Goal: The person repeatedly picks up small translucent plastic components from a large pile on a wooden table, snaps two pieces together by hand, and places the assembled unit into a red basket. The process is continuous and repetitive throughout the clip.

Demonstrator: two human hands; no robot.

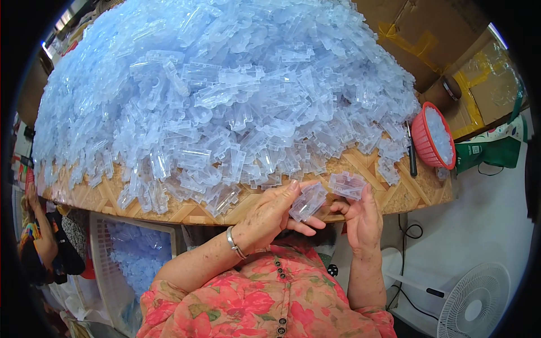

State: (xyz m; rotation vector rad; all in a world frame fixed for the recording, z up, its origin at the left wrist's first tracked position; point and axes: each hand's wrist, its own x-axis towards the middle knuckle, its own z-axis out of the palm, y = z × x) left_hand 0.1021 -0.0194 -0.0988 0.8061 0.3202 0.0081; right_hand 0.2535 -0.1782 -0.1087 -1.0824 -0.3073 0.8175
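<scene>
Both hands are raised at the table's near edge, in front of a huge heap of clear plastic parts (236, 107). My left hand (269, 213), with a silver bangle at its wrist, holds a clear moulded plastic piece (308, 203) between thumb and fingers. Close beside it, my right hand (363, 222) grips a second clear plastic piece (346, 185) with thumb and fingertips. The two pieces are near each other but look apart. Some of the right fingers are curled and partly hidden.
On the table's (411, 194) right side are a black-handled tool (412, 156) and a red basket (426, 141) of clear parts. Cardboard boxes (434, 34) stand behind. Below left is a white crate (104, 248) of parts; a white fan (473, 307) stands lower right. Another person's arm (42, 225) shows far left.
</scene>
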